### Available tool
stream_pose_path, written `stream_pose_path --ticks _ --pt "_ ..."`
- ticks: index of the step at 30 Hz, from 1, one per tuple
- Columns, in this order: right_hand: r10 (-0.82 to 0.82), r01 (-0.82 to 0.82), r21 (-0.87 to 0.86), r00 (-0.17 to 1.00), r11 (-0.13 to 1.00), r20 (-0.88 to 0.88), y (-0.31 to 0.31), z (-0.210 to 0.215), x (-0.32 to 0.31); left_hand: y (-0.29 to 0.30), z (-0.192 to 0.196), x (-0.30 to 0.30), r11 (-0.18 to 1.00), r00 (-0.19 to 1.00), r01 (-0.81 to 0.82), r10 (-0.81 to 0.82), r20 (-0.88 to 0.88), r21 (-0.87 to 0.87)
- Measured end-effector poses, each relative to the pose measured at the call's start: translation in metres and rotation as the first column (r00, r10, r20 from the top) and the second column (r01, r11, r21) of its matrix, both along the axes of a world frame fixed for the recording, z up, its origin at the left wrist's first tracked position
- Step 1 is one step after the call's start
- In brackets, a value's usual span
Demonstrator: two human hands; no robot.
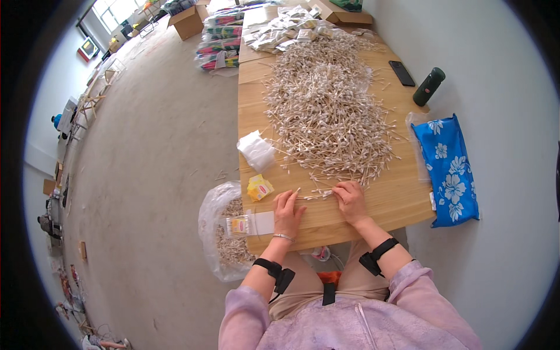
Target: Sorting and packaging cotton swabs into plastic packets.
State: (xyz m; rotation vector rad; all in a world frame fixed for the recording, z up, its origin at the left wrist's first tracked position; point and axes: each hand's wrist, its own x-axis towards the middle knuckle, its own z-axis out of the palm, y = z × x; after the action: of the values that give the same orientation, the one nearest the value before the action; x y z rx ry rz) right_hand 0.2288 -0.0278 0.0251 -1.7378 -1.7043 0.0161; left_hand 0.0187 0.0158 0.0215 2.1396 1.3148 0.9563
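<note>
Between my two hands, near the front of the wooden table, lies a small loose row of cotton swabs (317, 195). The fingers of my left hand (287, 214) are bent around the row's left ends, with one swab tip poking up beside the fingertips. On the other side, my right hand (350, 202) pinches the right ends, and its curled fingers partly hide them. Just beyond spreads a big heap of loose cotton swabs (326, 111). Left of my left hand, a flat clear pack of swabs (238, 226) lies at the table edge with a white strip (263, 223) beside it.
Yellow cards (258, 188) and clear plastic bags (256, 151) lie at the left edge. Below stands a plastic sack of swabs (224, 230). Along the right are a phone (401, 73), a dark bottle (429, 87) and a blue flowered pack (448, 169). Filled packets (291, 29) lie at the back.
</note>
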Motion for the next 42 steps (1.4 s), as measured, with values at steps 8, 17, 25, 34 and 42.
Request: stream_pose_path --ticks 8,17,25,34,42 --pt "0.082 -0.081 -0.020 0.995 0.996 0.060 -0.008 0.003 -0.006 0.005 0.000 0.016 0.998 0.997 0.065 -0.065 0.037 0.008" --pt "-0.019 0.020 0.030 0.999 0.999 -0.038 -0.007 -0.002 0.004 0.002 -0.001 -0.007 0.992 0.988 0.123 -0.125 0.094 0.024" --pt "-0.074 0.074 0.008 0.997 0.997 -0.030 -0.005 0.000 0.007 -0.008 0.004 -0.001 0.991 0.998 0.059 -0.060 0.009 0.124" --pt "0.075 -0.073 -0.032 0.996 0.997 0.041 0.004 0.002 -0.040 -0.015 0.001 -0.001 0.975 0.972 0.223 -0.222 0.083 -0.001" --pt "0.093 -0.094 -0.031 0.995 0.995 -0.025 0.004 0.001 -0.050 0.024 0.011 -0.013 0.994 0.998 -0.021 0.027 -0.057 0.107"
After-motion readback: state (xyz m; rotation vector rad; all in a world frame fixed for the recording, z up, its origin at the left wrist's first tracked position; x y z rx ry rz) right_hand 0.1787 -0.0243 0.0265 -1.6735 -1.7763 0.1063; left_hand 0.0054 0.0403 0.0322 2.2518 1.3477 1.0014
